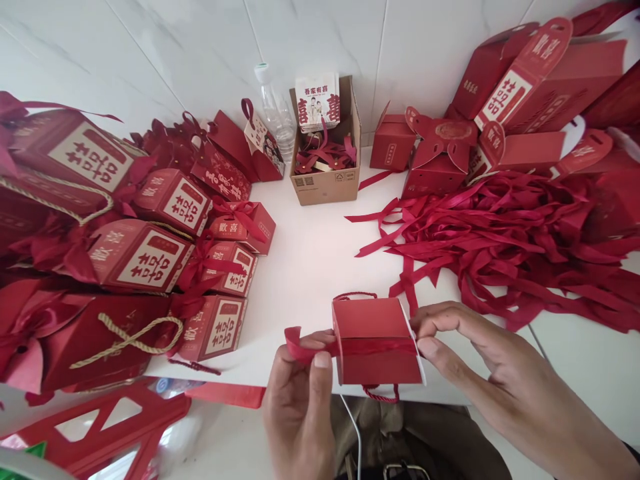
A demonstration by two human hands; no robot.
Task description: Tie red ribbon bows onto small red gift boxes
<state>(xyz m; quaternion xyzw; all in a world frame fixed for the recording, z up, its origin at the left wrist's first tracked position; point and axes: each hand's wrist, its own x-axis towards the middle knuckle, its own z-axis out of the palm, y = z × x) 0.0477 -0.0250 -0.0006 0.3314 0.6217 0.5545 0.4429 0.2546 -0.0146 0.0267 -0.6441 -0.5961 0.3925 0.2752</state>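
A small red paper gift box (377,319) is at the table's front edge, between my two hands. A dark red ribbon (295,344) lies across its middle and comes out at the left side. My left hand (303,393) pinches that ribbon end between thumb and fingers, close to the box. On the other side, thumb and fingertips of my right hand (465,360) close on the box's pale right edge; whether ribbon is also between them is hidden. Dark red cord loops show above and below the box.
Finished red boxes with bows (150,257) crowd the left. A heap of loose red ribbons (490,233) covers the right, with untied boxes (440,157) behind it. A cardboard carton (327,187) and a clear plastic bottle (277,113) stand by the wall.
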